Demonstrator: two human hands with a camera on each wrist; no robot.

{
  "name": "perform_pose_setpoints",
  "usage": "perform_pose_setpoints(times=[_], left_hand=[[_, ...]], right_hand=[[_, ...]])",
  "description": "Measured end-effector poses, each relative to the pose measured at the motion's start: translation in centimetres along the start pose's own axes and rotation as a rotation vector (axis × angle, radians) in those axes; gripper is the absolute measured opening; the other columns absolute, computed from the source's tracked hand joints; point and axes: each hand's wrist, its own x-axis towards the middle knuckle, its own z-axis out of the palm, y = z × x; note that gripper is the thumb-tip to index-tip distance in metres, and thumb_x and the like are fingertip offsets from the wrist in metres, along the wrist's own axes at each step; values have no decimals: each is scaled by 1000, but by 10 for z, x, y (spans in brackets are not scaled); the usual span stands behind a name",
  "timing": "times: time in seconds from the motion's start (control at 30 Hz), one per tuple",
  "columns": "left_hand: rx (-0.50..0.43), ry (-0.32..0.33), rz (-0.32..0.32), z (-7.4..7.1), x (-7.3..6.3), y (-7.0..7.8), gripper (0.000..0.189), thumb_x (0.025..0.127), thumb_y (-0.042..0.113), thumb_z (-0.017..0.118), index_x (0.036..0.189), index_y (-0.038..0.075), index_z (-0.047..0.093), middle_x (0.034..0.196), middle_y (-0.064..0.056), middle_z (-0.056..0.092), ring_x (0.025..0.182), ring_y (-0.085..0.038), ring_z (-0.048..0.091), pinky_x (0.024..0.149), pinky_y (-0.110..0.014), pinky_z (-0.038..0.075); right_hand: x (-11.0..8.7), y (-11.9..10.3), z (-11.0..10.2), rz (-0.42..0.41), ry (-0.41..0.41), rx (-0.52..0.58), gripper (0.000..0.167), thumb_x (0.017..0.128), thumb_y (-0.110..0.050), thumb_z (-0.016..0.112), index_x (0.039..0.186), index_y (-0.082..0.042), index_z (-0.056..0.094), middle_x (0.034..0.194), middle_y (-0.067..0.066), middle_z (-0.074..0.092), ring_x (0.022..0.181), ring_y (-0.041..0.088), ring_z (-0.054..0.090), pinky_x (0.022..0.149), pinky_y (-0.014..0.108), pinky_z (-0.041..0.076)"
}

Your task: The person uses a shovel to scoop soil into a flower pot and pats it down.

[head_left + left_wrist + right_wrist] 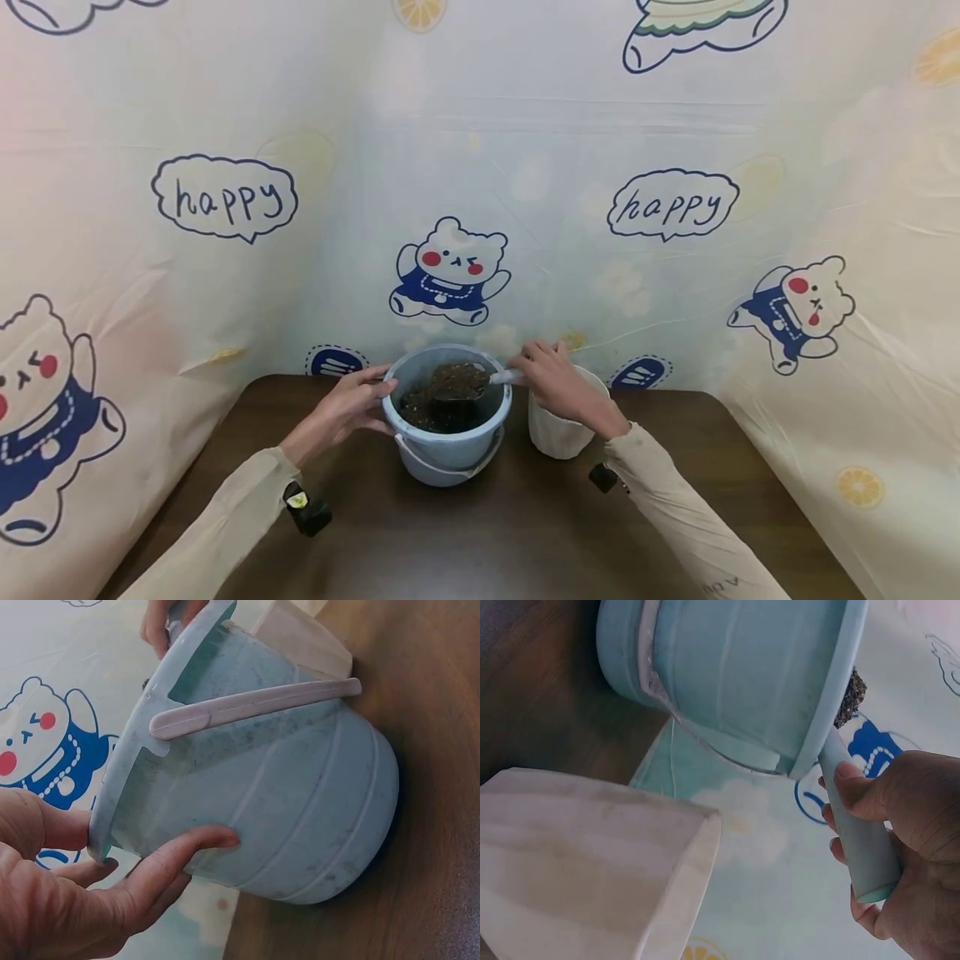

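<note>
A light blue bucket (442, 454) with dark soil (420, 410) inside stands on the table, its pale handle (255, 705) hanging down at the front. My left hand (348, 408) grips the bucket's rim at the left; in the left wrist view the thumb is at the rim and a finger lies along the outer wall. My right hand (555, 379) holds a trowel by its light grey-blue handle (862, 832). Heaped with soil, the trowel's blade (459, 385) is over the bucket's opening. Just under my right hand is a white pot (558, 429), its inside hidden.
The brown wooden table (465, 542) ends at the back against a printed cloth (480, 167) with bears and "happy" bubbles. Cloth also hangs on both sides. The white pot stands close to the bucket's right, with a narrow gap between them.
</note>
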Motion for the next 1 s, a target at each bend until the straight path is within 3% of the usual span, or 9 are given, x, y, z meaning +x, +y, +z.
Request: perform_pose_setpoints(times=[0.33,0.73,1.0], left_hand=[[-9,-7,13,1,1,0,62,112,13,47,166,3,20,162,-37,27,145,-54,39,88,-55,65],[2,23,23,18,13,0,58,112,13,48,165,4,27,159,-38,34,140,-54,47,81,-50,67],[6,34,18,12,9,0,58,111,13,49,165,4,28,157,-38,36,137,-53,50,81,-50,67]], right_hand=[[-14,8,-12,14,-23,61,25,101,-6,67,126,-5,72,106,8,59,92,22,42,78,36,26],[-28,28,-32,88,-39,22,25,102,-9,68,125,-6,75,103,4,61,94,24,48,76,34,26],[-29,33,-32,81,-26,32,24,102,-8,67,125,-5,75,108,7,64,97,25,52,76,33,32]])
